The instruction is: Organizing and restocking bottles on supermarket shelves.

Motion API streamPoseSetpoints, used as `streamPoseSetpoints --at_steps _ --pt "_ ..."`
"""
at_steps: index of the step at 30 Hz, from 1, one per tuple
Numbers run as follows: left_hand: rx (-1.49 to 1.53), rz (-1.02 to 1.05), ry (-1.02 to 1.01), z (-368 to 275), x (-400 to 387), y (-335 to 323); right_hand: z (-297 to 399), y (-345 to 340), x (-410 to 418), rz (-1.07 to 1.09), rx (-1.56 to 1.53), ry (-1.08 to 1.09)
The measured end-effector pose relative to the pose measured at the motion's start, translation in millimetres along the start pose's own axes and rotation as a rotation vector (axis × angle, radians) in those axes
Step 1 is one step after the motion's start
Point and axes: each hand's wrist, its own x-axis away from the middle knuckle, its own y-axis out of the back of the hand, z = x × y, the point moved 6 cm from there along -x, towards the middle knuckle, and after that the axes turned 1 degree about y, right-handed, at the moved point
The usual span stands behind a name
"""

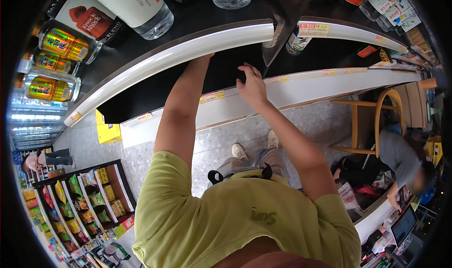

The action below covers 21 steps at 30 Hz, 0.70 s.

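Observation:
My left forearm (183,102) reaches in over the black lower shelf (233,67). The left hand itself is out of view behind the white front strip (197,44) of the shelf above. Over the front edge of the lower shelf is my right hand (253,86), fingers apart and bent, holding nothing. A small bottle with a printed label (297,44) stands in the bay to its right, beyond a dark divider (279,38). On the upper shelf are a large clear bottle (141,10), a dark bottle with a red picture (93,24) and several gold-labelled glass jars (65,44).
Price tags (213,95) line the shelf edges. A yellow carton (107,128) stands by the shelf's left end. Behind me are a snack rack (79,201) and, at right, a wooden chair (355,127) and a person in grey (399,158) near a counter screen (404,225). Another person (39,160) is far left.

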Motion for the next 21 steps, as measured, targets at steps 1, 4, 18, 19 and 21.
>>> streamPoseSetpoints --at_steps 1,4,18,19,21 --pt "-0.011 -0.008 -0.006 -2 1 3 1 0 0 0.0 -0.007 0.003" --pt "-0.04 -0.031 -0.022 -5 2 8 -1 -2 2 0.012 -0.025 -0.008" --pt "-0.17 -0.161 -0.108 -14 22 34 8 -5 2 -0.008 -0.08 0.024" --pt "-0.178 -0.171 -0.115 -16 21 38 9 -6 3 0.004 -0.12 0.011" --pt "-0.194 -0.186 -0.124 -20 19 45 10 -3 6 0.0 -0.124 0.003"
